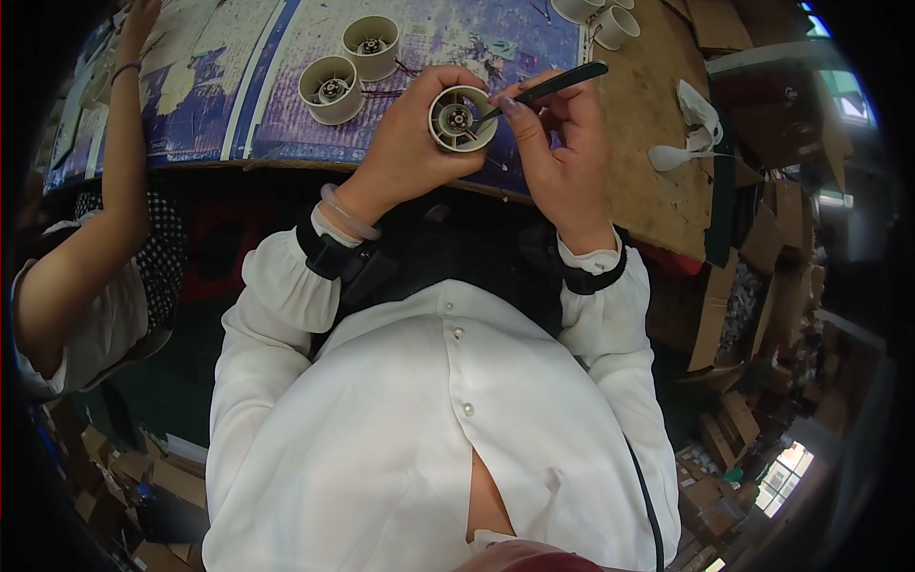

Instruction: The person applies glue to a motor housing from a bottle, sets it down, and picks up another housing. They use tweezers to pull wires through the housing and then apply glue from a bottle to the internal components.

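My left hand (pixel 412 145) grips a white round fan housing (pixel 458 118), its open end facing up. Inside it, a small motor sits at the centre, joined to the wall by thin spokes. In my right hand (pixel 564 157) is a pair of dark tweezers (pixel 562 84), held between thumb and fingers. The lower end of the tweezers reaches the housing's right inner side; its exact tip is too small to make out. Two similar housings, a nearer fan housing (pixel 331 90) and a farther fan housing (pixel 370 48), stand left of my hands, with thin dark wires beside them.
The worn, blue-printed table covering (pixel 286 114) meets brown cardboard (pixel 658 191) on the right. There lie a white spoon-like piece (pixel 670 157) and crumpled white material (pixel 701 114). More white cups (pixel 616 29) stand at the far edge. A co-worker's arm (pixel 124 162) extends over the table's left.
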{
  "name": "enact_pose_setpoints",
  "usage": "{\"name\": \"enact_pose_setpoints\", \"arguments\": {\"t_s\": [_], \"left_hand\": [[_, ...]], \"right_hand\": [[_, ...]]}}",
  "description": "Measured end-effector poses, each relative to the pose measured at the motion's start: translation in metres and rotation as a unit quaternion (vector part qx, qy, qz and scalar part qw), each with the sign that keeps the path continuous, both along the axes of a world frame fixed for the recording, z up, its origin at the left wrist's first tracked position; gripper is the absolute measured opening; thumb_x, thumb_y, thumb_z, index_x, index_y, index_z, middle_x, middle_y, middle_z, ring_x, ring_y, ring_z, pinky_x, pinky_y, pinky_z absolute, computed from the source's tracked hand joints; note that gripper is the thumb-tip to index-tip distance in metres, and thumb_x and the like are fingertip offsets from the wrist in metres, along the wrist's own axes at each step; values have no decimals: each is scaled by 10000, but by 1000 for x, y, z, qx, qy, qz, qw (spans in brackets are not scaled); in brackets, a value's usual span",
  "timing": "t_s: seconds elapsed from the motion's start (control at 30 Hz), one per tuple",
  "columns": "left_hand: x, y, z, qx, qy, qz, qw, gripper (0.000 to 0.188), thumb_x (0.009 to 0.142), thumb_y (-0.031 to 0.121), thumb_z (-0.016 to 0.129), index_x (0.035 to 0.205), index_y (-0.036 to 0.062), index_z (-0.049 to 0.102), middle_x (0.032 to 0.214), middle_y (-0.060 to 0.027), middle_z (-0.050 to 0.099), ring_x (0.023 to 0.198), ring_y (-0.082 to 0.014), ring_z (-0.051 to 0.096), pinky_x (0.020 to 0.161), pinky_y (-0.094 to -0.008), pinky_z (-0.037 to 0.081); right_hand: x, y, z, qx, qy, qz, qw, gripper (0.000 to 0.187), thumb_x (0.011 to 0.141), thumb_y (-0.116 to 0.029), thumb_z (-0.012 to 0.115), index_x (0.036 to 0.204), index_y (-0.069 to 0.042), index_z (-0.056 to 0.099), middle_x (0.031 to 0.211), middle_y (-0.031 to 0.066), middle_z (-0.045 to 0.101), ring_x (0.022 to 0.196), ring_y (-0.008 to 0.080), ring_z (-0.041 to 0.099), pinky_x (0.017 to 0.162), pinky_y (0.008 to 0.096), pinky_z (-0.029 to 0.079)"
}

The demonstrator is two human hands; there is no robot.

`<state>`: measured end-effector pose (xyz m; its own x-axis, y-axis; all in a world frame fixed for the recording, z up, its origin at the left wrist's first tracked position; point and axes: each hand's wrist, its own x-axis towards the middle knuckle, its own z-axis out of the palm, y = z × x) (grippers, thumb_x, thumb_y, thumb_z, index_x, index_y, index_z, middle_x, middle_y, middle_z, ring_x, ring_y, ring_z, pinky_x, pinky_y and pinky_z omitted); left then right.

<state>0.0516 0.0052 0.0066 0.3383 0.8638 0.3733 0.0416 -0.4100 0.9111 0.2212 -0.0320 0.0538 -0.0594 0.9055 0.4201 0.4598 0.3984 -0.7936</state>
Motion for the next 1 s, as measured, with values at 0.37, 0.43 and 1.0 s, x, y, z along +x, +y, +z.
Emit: {"name": "enact_pose_setpoints", "arguments": {"t_s": [0.37, 0.43, 1.0], "left_hand": [[1, 1, -2, 6, -24, -3, 1000, 527, 685, 80, 789, 1147, 66, 538, 1065, -60, 641, 965, -169, 645, 855, -282, 506], [0, 1, -3, -6, -29, -2, 1000, 520, 688, 83, 790, 1144, 67, 541, 1061, -57, 643, 966, -166, 647, 855, -280, 507], [-3, 8, -8, -20, -85, -12, 996, 545, 739, 98, 801, 1190, 73, 496, 1078, -40, 617, 985, -130, 617, 868, -266, 497]], "right_hand": [[-8, 1, -9, -18, 76, -13, 997, 214, 947, 0, 591, 1126, -2, 473, 981, 99, 664, 921, 154, 662, 819, 263, 504], [-11, 0, -11, -11, 66, -18, 998, 213, 948, -2, 591, 1125, -2, 473, 979, 99, 663, 918, 156, 662, 819, 263, 504], [64, -1, 19, 85, -296, -182, 934, 162, 850, -72, 694, 1004, -57, 646, 933, 113, 663, 840, 261, 638, 739, 307, 509]]}}
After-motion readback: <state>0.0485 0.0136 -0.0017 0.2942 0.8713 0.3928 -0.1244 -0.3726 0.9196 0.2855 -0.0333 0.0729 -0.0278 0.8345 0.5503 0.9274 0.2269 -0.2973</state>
